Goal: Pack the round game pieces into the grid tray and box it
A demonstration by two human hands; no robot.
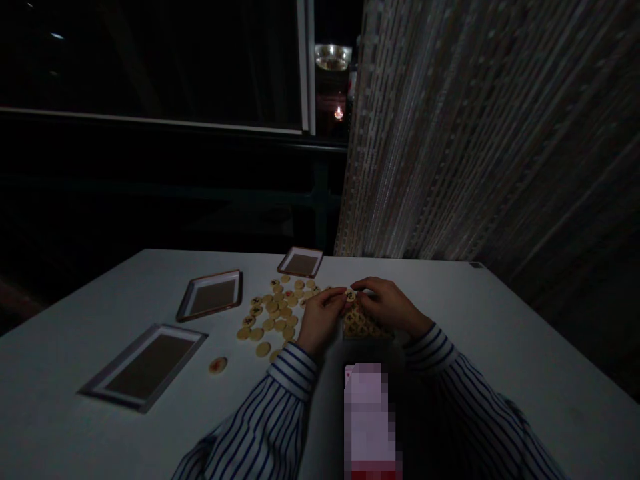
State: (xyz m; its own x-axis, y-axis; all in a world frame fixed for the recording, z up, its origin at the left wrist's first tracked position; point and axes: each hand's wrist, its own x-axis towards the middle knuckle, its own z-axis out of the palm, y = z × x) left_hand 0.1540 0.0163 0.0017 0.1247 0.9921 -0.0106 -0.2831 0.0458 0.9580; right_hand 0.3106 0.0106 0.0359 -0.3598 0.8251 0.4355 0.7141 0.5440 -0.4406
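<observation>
Between the fingertips of my two hands is a round Chinese chess piece point(351, 295) with a dark character on its face. My left hand point(321, 317) pinches it from the left with thumb and forefinger. From the right, my right hand point(391, 305) closes its bent fingers on the same piece. Just below sit several more character-marked pieces point(361, 325), packed close together in what looks like a shallow box, partly hidden by my hands. Loose pieces point(273, 308) lie scattered left of my left hand, some with plain sides up.
Three rectangular framed trays or lids point(150, 393) point(240, 293) point(300, 275) rest on the white table point(500, 347). One red-marked piece point(218, 365) lies apart at the left. A lit, blurred-out phone screen point(370, 413) is close to my body. A string curtain point(425, 133) hangs behind.
</observation>
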